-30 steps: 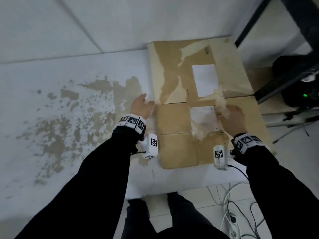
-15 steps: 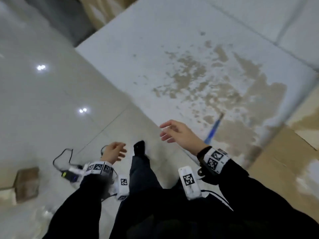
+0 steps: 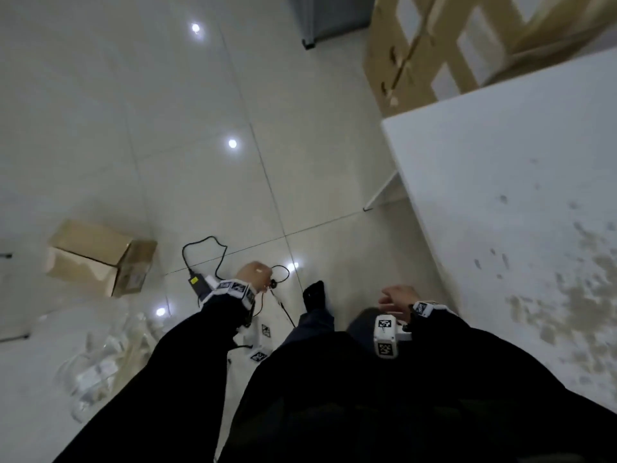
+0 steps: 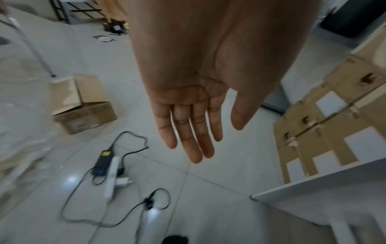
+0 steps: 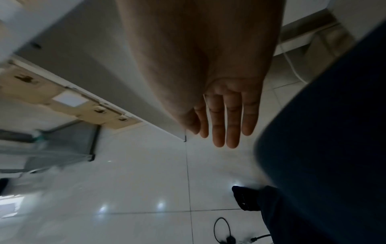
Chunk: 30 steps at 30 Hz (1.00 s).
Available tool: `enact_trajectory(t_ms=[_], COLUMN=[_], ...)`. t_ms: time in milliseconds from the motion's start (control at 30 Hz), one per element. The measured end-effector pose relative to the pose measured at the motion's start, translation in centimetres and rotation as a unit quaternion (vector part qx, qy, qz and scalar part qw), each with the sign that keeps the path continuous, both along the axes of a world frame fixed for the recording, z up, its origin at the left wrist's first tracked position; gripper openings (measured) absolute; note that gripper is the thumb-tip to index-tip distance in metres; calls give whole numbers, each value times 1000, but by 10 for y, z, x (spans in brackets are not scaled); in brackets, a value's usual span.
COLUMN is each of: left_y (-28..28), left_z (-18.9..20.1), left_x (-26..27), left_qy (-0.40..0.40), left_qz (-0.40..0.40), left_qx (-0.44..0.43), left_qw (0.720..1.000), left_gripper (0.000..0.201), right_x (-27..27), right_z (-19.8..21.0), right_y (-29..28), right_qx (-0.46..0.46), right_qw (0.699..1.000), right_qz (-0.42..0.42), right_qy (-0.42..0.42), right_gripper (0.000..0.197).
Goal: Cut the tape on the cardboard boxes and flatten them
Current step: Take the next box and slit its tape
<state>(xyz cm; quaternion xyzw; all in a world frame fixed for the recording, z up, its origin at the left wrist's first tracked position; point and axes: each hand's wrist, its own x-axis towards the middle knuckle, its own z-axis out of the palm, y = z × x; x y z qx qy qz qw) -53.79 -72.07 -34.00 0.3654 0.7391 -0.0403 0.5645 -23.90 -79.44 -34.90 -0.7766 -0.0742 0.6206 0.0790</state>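
A brown cardboard box (image 3: 100,257) lies on the tiled floor at the left; in the left wrist view the cardboard box (image 4: 83,105) has a raised flap. My left hand (image 3: 252,274) hangs above the floor, right of that box, fingers straight and empty (image 4: 196,128). My right hand (image 3: 397,297) is beside my thigh near the table edge, fingers straight (image 5: 225,122), holding nothing. A stack of flattened cardboard boxes (image 3: 444,48) with white labels stands beyond the table's far corner.
A white table (image 3: 517,195) with brown stains fills the right side. A black power adapter (image 3: 197,284) and looping cables (image 4: 117,181) lie on the floor by my left hand. Clear plastic bags (image 3: 96,362) sit at lower left. My foot (image 3: 314,294) is between the hands.
My view has swung left from the flattened cardboard on the table to the floor. Both hands left the cardboard and dropped to my sides; the box on the floor has come into view.
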Motion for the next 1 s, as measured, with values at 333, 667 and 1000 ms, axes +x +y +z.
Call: enact_trajectory(t_ms=[333,667,1000], left_y=[201,445,709], left_z=[-1,20,29], left_x=[22,9,172], left_qy=[-57,-3,-17], left_qz=[31,71,-184], left_qx=[34,24,89], left_qw=[997,997,979], left_gripper=[9,17,19], right_x=[-45,-27,95], right_z=[-7,86,91], right_y=[225,485,570], right_qx=[38,268,258], right_qw=[997,961,949], right_qz=[-10,45,-177], right_qy=[63,39,-39], right_gripper=[20,9,19])
